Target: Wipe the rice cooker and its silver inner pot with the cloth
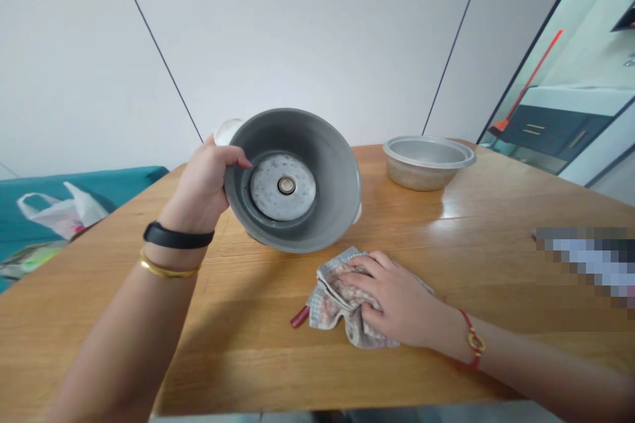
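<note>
My left hand [206, 175] grips the left rim of a rice cooker body [333, 185], thumb inside and fingers behind. The cooker is tilted toward me, so its grey inside shows, with a round metal heating plate [268, 195] at the bottom. On the table in front of it, my right hand [391, 297] is closed over a crumpled checked cloth [337, 310] with a small red tag. The silver inner pot [421, 175] stands upright at the back right, apart from both hands.
The wooden table [238, 363] reaches back to a pale panelled wall [297, 26]. A pixelated patch [590, 264] covers something on the right side. At left, a white plastic bag [69, 208] lies on a teal seat [129, 180]. An orange broom [533, 79] leans beyond the doorway.
</note>
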`<state>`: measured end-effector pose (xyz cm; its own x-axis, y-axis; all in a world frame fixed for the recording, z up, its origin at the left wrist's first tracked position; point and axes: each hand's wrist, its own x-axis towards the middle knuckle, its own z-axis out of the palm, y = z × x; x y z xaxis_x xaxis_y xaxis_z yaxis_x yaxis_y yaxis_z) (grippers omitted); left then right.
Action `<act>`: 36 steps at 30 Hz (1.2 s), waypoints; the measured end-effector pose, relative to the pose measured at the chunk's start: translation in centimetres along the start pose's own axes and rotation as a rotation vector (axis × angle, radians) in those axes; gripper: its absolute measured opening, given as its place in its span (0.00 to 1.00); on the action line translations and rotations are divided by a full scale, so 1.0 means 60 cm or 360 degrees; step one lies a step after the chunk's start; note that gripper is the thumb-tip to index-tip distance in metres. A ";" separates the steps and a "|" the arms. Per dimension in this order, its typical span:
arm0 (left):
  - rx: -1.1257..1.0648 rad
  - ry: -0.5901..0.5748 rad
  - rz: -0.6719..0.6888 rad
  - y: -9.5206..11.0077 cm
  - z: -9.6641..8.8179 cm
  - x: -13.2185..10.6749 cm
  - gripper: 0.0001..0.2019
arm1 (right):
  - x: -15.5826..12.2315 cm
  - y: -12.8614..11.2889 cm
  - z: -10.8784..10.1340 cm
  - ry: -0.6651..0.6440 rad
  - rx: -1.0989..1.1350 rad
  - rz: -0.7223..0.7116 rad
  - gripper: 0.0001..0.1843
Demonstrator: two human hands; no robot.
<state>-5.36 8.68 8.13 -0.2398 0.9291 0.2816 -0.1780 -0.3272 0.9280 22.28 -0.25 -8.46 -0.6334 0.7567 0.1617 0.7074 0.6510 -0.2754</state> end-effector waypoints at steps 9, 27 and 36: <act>0.0048 -0.0259 0.0244 -0.011 0.004 -0.028 0.21 | -0.055 0.018 -0.136 0.0281 0.0013 0.0106 0.26; 0.0106 -0.0258 0.0422 -0.054 0.033 -0.030 0.22 | 0.231 -0.023 -0.070 -0.0137 -0.0410 0.0211 0.18; 0.0092 -0.0157 0.0387 -0.052 0.032 -0.026 0.21 | 0.261 -0.097 -0.040 0.0159 0.1662 0.0206 0.09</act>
<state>-2.57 8.61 5.26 -0.1744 0.8374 0.5179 -0.0712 -0.5353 0.8416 9.01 7.94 -2.06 -0.5102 0.8491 0.1370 0.1167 0.2262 -0.9671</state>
